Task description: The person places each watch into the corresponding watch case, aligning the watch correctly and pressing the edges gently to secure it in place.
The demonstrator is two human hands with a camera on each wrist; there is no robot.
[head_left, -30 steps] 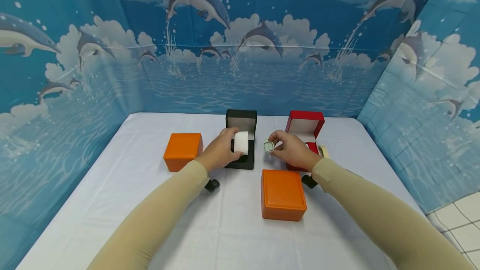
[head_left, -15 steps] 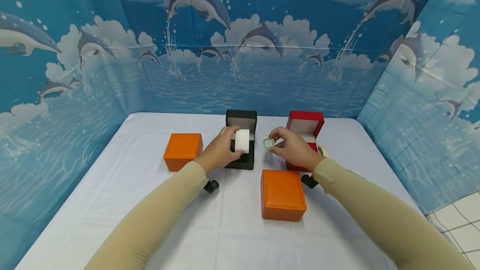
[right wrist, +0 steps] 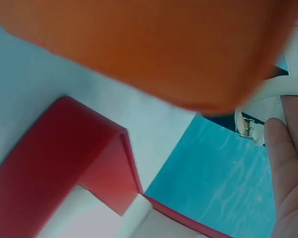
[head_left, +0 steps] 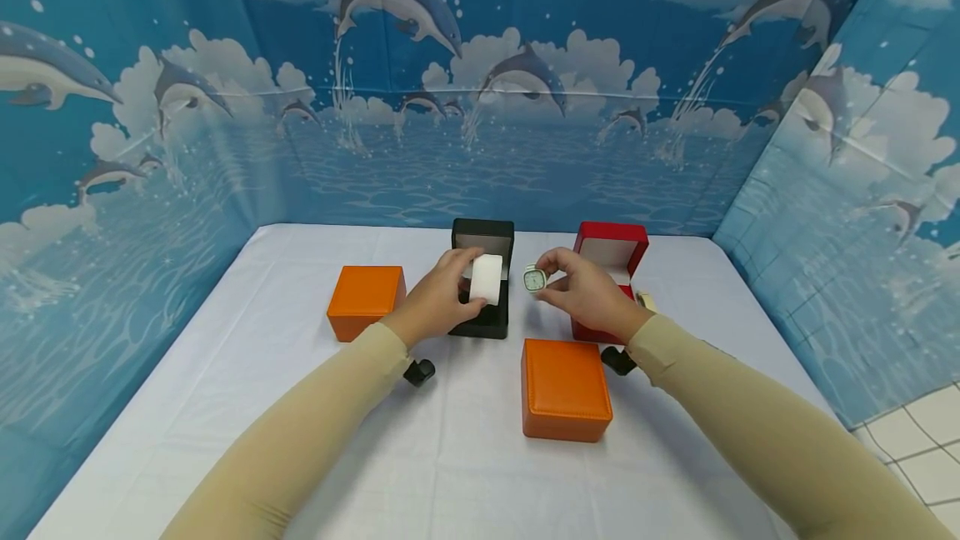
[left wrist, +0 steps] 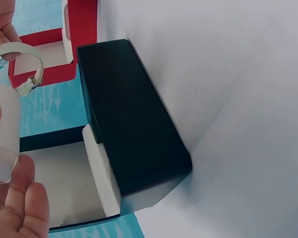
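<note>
In the head view my left hand [head_left: 435,294] grips a white watch cushion [head_left: 487,279] between thumb and fingers, raised in front of the open black watch box [head_left: 483,228]. My right hand [head_left: 588,292] pinches a wristwatch [head_left: 534,279] with a pale strap and a rounded-square, green-edged dial. The watch is held a short gap to the right of the cushion, its dial turned toward me. From the left wrist, the watch strap [left wrist: 21,47] arches just beyond the cushion [left wrist: 4,124]. The right wrist view shows the strap's metal buckle [right wrist: 248,128] hanging by my fingers.
Behind my right hand stands an open red watch box [head_left: 611,231], with a cream-coloured strap [head_left: 647,302] beside it. A closed orange box [head_left: 367,294] sits at left; another orange box [head_left: 567,382] lies nearer me. A dolphin-print curtain [head_left: 480,165] backs the white table [head_left: 375,457].
The white cushion has risen slightly, shifted right and tilted. My right hand has brought the watch a little up and left, narrowing the gap. The boxes stay put.
</note>
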